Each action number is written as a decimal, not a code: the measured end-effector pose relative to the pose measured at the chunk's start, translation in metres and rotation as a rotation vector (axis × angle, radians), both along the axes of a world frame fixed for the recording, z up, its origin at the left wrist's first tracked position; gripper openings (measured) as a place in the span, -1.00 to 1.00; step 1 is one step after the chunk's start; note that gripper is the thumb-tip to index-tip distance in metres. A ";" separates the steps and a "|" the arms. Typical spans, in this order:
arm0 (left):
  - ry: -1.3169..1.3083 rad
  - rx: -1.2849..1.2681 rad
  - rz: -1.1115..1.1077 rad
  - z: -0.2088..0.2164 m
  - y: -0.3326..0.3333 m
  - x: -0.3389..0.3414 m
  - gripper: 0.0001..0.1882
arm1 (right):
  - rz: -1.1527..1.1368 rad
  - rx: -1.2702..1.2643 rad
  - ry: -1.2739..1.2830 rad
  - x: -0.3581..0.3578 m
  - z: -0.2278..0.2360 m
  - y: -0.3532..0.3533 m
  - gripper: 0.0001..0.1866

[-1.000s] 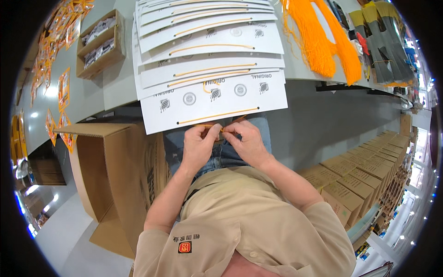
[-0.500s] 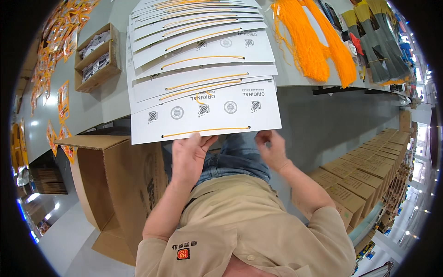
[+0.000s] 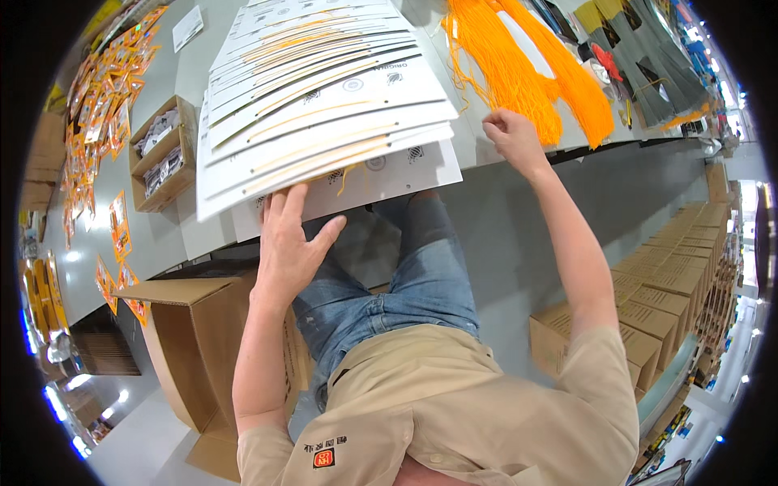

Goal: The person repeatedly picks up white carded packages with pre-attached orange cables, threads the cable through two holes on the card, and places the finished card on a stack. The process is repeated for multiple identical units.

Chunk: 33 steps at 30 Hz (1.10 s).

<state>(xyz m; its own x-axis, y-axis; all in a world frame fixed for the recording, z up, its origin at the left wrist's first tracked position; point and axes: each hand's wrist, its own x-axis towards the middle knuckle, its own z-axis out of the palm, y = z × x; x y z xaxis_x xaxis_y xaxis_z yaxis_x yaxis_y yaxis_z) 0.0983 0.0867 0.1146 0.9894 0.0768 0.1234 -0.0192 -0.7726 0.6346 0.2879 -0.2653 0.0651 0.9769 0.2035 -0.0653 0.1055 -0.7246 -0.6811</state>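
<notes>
A fanned stack of white printed cardboard sheets (image 3: pixel 324 89) lies in front of me, with orange cords strung along many near edges. My left hand (image 3: pixel 292 247) is at the stack's near left edge, fingers stretched against the raised upper sheets and thumb apart. Below them a lower sheet (image 3: pixel 429 170) shows a small hole near its edge. A short loose orange cord end (image 3: pixel 345 176) sticks out over it. My right hand (image 3: pixel 515 144) is closed right of the stack, beside the long orange cord bundle (image 3: pixel 519 81). Whether its curled fingers hold a cord I cannot make out.
On the table's left stand a two-part wooden box (image 3: pixel 166 154) of small packets and many orange packets (image 3: pixel 105 105). Dark grey bundles (image 3: pixel 648 65) lie far right. An open carton (image 3: pixel 194 324) is below left; rows of closed cartons (image 3: pixel 664 300) line the right floor.
My right hand has moved from the near edge up and right towards the cord bundle. My left hand has shifted left, and the near sheets are now raised, showing a sheet beneath.
</notes>
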 end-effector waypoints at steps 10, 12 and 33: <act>0.082 0.287 -0.066 0.008 0.022 0.007 -0.74 | 0.469 -0.362 -0.329 0.028 -0.014 0.033 -0.84; -0.089 0.244 -0.079 0.007 0.020 0.004 -0.79 | 0.451 -0.393 -0.284 0.000 -0.014 0.024 -0.83; 0.263 -1.089 0.156 -0.075 -0.054 -0.124 -0.76 | 0.778 0.329 -0.013 -0.168 0.044 0.208 -0.85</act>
